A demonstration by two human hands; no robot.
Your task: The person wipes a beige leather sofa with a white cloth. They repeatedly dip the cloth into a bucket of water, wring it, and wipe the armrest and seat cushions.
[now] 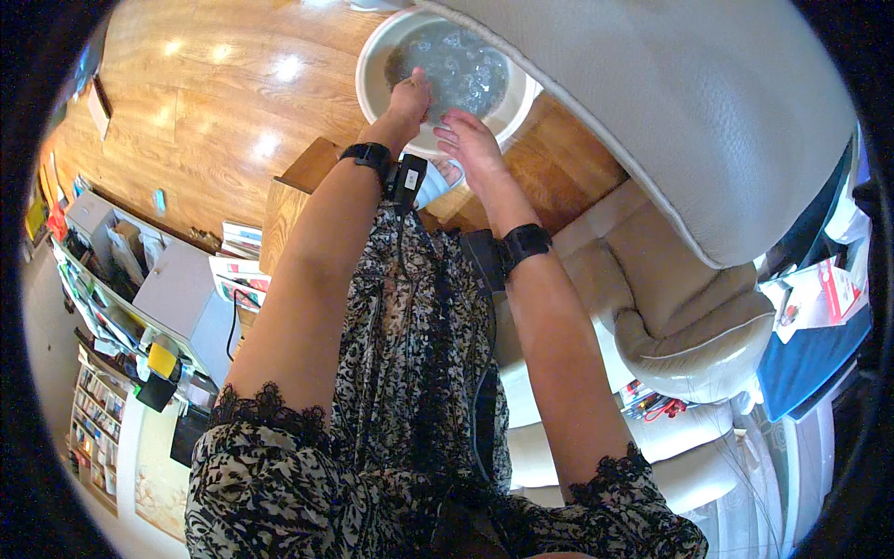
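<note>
A round white basin [368,84] on the wood floor holds greyish, bubbly water [450,66]. My left hand [411,98] reaches over the basin's near left part, its fingers curled at the water; whether it holds something I cannot tell. Over the near right rim is my right hand [472,143], fingers apart and slightly bent, with nothing seen in it. Black straps with small box-shaped devices circle both wrists. Below the rim, part of a foot in a light slipper [434,183] shows between my forearms.
A beige leather sofa [698,105] crowds the right side. Left of my left forearm stands a wooden stool or box [281,220]. Grey cabinets [174,286] with books and papers line the left. A small turquoise item [160,201] lies on the floor.
</note>
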